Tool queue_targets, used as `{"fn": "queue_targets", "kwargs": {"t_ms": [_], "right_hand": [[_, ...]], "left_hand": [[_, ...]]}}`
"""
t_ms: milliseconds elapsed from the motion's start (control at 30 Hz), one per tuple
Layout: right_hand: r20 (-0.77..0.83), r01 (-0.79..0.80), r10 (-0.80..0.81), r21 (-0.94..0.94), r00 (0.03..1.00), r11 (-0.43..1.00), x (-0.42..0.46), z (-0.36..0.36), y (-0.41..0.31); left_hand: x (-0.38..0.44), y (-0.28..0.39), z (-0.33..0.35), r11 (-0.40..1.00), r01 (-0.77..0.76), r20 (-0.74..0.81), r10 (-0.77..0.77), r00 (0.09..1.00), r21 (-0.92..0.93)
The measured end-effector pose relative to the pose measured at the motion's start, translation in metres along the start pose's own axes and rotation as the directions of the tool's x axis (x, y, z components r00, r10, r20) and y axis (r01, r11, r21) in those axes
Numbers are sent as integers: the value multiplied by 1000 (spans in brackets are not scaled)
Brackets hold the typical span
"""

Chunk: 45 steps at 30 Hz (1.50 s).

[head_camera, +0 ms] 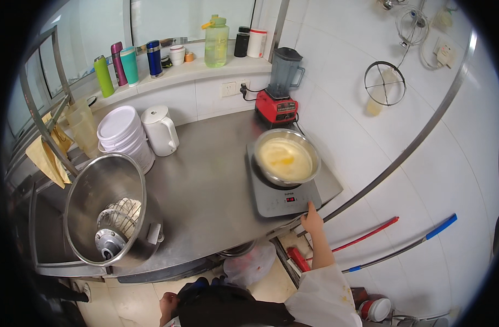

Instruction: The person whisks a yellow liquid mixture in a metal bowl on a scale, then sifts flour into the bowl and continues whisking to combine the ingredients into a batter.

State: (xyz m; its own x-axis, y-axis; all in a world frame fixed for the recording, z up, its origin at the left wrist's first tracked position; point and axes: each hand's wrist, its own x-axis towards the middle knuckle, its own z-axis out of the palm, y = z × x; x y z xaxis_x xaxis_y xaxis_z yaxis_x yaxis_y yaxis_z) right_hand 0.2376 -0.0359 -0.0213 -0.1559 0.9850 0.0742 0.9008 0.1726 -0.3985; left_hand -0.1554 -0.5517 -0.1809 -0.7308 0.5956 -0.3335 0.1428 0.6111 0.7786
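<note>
My right hand (312,220) reaches to the front right corner of a grey induction cooker (270,206), its index finger extended onto the control panel. That hand holds nothing. On the cooker stands a round metal bowl (317,163) filled with a pale yellow liquid (282,153) with a deeper yellow patch in its middle. The cooker's small red display (290,199) is lit. My left hand (169,304) hangs low beside my dark apron (233,308), away from the worktop. Its fingers look curled, and its palm is hidden.
A steel mixing bowl (79,204) holding a wire whisk attachment (116,225) stands left on the steel worktop (204,180). Behind are lidded tubs (118,126), a white kettle (159,131) and a red-based blender (276,108). Several bottles line the sill (180,77). Long handles (396,249) lean at right.
</note>
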Motion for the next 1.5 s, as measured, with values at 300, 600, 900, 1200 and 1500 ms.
{"fn": "queue_targets", "kwargs": {"t_ms": [300, 600, 900, 1200, 1500], "right_hand": [[-83, -178, 200, 217, 976, 960, -188, 91, 14], [235, -851, 819, 191, 524, 489, -637, 158, -55], [374, -803, 862, 360, -342, -475, -1001, 251, -196], [195, -365, 920, 874, -341, -320, -1161, 236, -193], [-112, -235, 879, 972, -463, 0, -1338, 22, -60]], "left_hand": [[58, -50, -17, 985, -60, 522, 136, 842, -160], [124, -54, 0, 640, -685, 936, -278, 216, 348], [-94, 45, 89, 162, -976, 980, -110, -168, -149], [-472, -29, 107, 224, -852, 724, -452, -521, -473], [-717, -111, 103, 362, -657, 416, -552, -723, -661]]}}
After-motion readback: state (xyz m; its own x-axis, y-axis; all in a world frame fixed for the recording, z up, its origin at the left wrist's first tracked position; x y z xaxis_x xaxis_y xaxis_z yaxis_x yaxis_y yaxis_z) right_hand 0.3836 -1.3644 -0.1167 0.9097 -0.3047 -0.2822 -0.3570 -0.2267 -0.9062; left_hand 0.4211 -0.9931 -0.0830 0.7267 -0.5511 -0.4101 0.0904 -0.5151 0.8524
